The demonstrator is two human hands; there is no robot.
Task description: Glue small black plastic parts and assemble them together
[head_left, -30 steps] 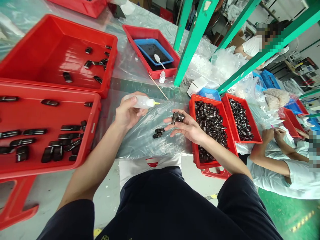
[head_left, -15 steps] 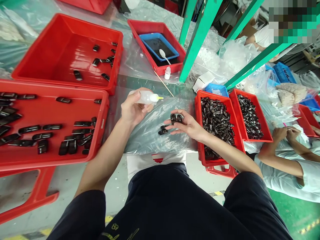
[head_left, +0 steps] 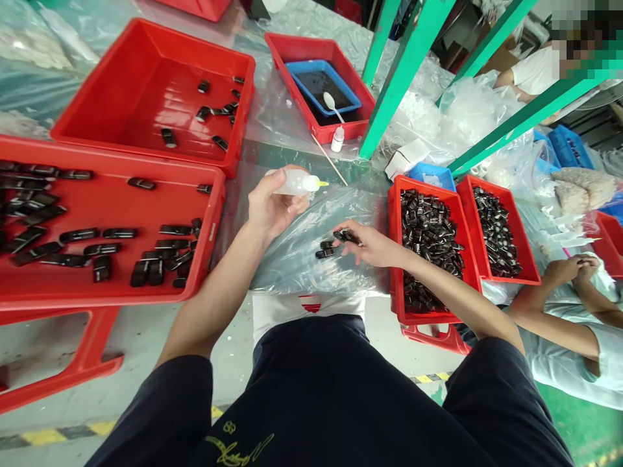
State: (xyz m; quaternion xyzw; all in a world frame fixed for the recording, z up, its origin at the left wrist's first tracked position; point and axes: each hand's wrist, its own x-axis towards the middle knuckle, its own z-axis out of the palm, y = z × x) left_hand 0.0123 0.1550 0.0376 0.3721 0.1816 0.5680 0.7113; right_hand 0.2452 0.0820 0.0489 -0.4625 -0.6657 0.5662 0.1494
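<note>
Your left hand (head_left: pixel 273 206): wrapped round a squeeze bottle (head_left: pixel 296 183), nozzle pointing right. Your right hand (head_left: pixel 372 245): fingers pinching small black parts (head_left: pixel 346 237) over the desk's plastic sheet (head_left: pixel 292 259); two more black pieces (head_left: pixel 325 249) lie just left. Red bin (head_left: pixel 396 259) of parts: right.

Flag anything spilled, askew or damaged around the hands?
Nothing stands out. The left hand holds a squeeze bottle level, with no drip visible at its yellow tip. The right hand holds small black parts low over the plastic sheet, beside two loose ones. The red bins sit upright with nothing spilled.
</note>
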